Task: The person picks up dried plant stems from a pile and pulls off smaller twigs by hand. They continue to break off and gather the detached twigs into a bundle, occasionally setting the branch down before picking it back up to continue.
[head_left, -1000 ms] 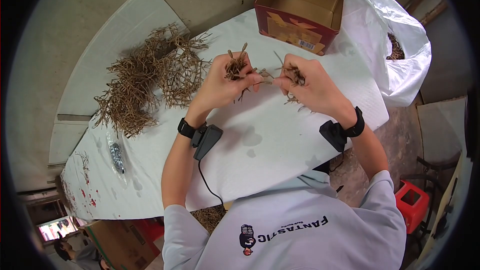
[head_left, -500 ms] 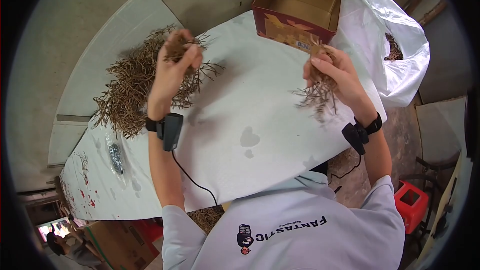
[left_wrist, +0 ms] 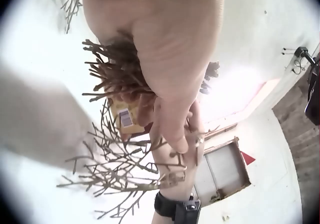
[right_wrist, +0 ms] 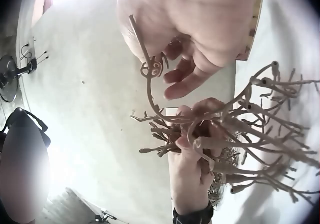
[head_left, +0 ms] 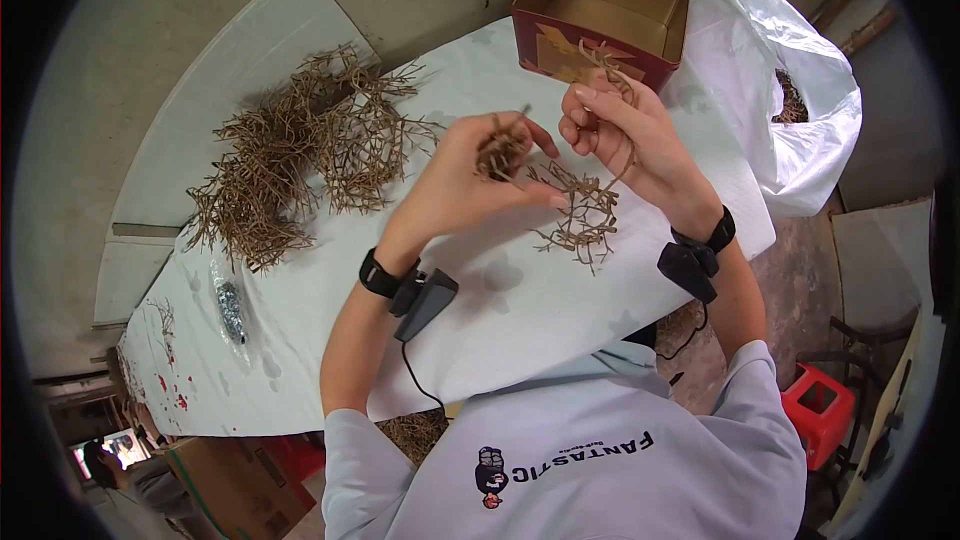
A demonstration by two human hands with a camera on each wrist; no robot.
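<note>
A table (head_left: pixel 520 330) draped in a white sheet is running from the near left to the far right. A loose pile of brown twigs (head_left: pixel 290 160) is lying on its far left part. An open red tin (head_left: pixel 600 20) is standing at the far edge, and a white bag (head_left: pixel 790 70) is slumping just beside it at the right end. A small silvery packet (head_left: pixel 232 310) is lying near the left edge. Red specks (head_left: pixel 178 398) are showing by the near left corner, and two damp spots (head_left: pixel 500 278) are darkening the middle.
</note>
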